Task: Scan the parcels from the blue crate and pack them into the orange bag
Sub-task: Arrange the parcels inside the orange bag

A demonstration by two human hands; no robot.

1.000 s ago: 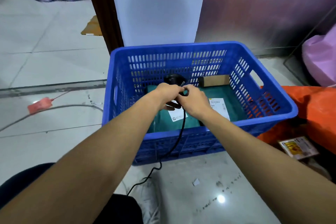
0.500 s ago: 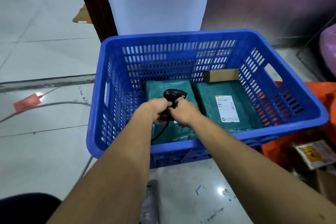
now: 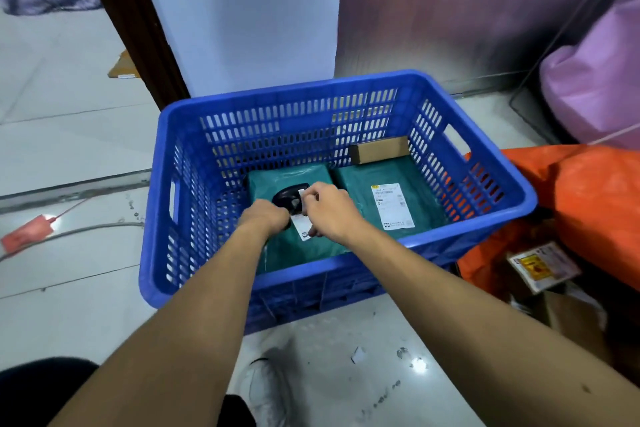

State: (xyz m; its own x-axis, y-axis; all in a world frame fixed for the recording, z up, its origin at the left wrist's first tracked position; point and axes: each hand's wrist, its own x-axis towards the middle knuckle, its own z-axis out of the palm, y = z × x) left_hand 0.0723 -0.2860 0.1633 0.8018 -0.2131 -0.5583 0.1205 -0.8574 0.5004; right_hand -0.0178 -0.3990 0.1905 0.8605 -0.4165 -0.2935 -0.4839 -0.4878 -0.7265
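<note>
The blue crate (image 3: 180,274) stands on the floor in front of me. In it lie two green parcels with white labels, a left one (image 3: 308,251) and a right one (image 3: 360,180), plus a small cardboard box (image 3: 379,149) at the back. My left hand (image 3: 265,218) grips the handle of a black scanner (image 3: 289,198) just over the left parcel's label (image 3: 300,227). My right hand (image 3: 330,215) has curled fingers pinching at the scanner's head. The orange bag (image 3: 588,191) lies to the right of the crate.
A yellow-labelled packet (image 3: 540,267) and a cardboard box (image 3: 571,322) sit at the orange bag's mouth. A pink bag (image 3: 595,80) stands at the back right. On the left floor lie a red tag (image 3: 24,234) and a grey cable (image 3: 97,229). My shoe (image 3: 266,392) is below.
Both hands have carried the scanner down into the crate, over the left green parcel. They now sit slightly apart, so the parcel's label shows between them.
</note>
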